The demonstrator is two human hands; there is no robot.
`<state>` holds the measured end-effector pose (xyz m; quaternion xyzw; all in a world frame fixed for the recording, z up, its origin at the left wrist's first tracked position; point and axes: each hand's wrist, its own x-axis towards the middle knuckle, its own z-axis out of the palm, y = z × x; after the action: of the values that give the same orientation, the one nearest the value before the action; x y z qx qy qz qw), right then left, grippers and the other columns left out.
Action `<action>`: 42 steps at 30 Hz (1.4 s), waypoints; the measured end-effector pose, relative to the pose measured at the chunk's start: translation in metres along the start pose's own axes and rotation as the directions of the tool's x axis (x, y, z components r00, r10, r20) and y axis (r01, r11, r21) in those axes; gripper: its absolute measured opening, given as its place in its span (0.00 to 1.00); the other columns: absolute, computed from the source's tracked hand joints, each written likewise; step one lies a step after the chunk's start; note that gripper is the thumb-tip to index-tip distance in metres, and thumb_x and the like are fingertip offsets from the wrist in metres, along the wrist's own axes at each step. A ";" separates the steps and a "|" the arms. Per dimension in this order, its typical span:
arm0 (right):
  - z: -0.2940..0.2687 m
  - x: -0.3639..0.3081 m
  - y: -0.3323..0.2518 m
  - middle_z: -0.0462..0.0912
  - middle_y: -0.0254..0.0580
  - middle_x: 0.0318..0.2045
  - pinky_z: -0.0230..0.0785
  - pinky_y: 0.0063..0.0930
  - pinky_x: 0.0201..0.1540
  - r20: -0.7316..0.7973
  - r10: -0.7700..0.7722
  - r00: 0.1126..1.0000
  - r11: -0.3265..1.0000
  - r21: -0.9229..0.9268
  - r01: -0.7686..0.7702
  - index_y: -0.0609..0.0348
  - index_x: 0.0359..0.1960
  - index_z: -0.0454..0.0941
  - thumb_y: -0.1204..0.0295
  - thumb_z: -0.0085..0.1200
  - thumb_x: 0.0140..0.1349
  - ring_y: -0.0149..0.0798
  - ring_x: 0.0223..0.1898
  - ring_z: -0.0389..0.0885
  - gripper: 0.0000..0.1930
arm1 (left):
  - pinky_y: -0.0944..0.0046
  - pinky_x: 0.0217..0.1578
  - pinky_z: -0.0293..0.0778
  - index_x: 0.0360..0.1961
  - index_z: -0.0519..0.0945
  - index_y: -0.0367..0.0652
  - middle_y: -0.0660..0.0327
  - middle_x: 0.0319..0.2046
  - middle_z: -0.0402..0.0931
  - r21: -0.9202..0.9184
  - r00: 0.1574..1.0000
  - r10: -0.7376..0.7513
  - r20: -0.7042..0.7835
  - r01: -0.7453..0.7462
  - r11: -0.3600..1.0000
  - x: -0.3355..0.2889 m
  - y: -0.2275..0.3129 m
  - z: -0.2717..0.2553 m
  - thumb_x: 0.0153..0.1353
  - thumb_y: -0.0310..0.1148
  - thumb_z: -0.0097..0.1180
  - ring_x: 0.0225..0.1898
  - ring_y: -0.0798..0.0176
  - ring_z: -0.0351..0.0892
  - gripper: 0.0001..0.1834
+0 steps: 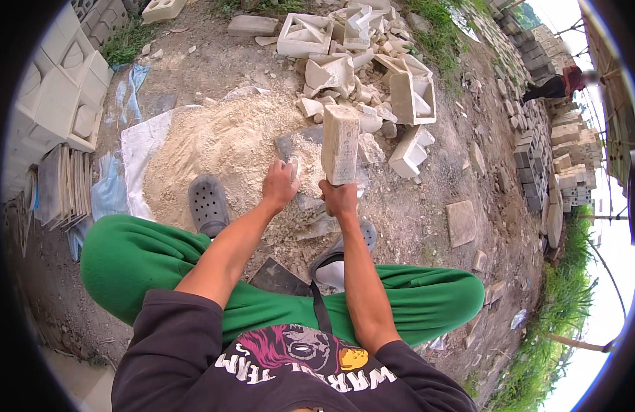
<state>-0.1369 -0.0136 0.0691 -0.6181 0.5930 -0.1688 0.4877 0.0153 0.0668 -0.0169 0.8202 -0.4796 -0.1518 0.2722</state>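
Just beyond our shoes, our left hand gripped a pale chunk and our right hand was clenched around a blocky mallet. Crumbled powder lay heaped at left; by our judgement, the chunk and the broken blocks beyond remained uncrushed.

Our left fingers are bending into a grip, while our right fingers, near them to the right, are curling closed. Behind the fingers, our wrists and bare forearms are slanting forward, and our knees are splaying wide to either side.
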 end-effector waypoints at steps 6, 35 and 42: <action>0.025 0.019 0.080 0.82 0.42 0.18 0.73 0.34 0.22 0.108 0.086 0.990 0.919 -0.391 -0.037 0.66 0.28 0.82 0.69 0.64 0.50 0.36 0.17 0.82 0.11 | 0.51 0.50 0.75 0.47 0.80 0.41 0.52 0.44 0.73 -0.006 1.000 0.012 0.028 -0.012 1.000 0.008 0.001 0.006 0.56 0.40 0.67 0.50 0.47 0.75 0.20; 0.017 0.016 0.062 0.83 0.46 0.19 0.74 0.34 0.25 0.069 0.066 0.995 0.981 -0.188 -0.052 0.67 0.25 0.82 0.67 0.63 0.49 0.37 0.19 0.83 0.12 | 0.50 0.47 0.76 0.47 0.80 0.41 0.50 0.45 0.72 -0.011 0.998 0.005 0.069 -0.005 1.000 0.008 0.014 -0.001 0.58 0.38 0.65 0.48 0.45 0.75 0.18; 0.008 0.001 0.041 0.84 0.46 0.20 0.77 0.35 0.29 0.165 0.261 0.951 0.955 -0.190 -0.229 0.66 0.27 0.84 0.62 0.65 0.48 0.39 0.21 0.85 0.16 | 0.48 0.49 0.76 0.50 0.77 0.44 0.48 0.46 0.72 0.033 0.990 -0.070 0.119 0.067 0.997 0.017 0.004 -0.002 0.58 0.40 0.63 0.49 0.43 0.76 0.21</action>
<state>-0.1535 -0.0046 0.0324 -0.5917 0.6287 0.0031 0.5046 0.0217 0.0508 -0.0130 0.8296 -0.4688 -0.2029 0.2255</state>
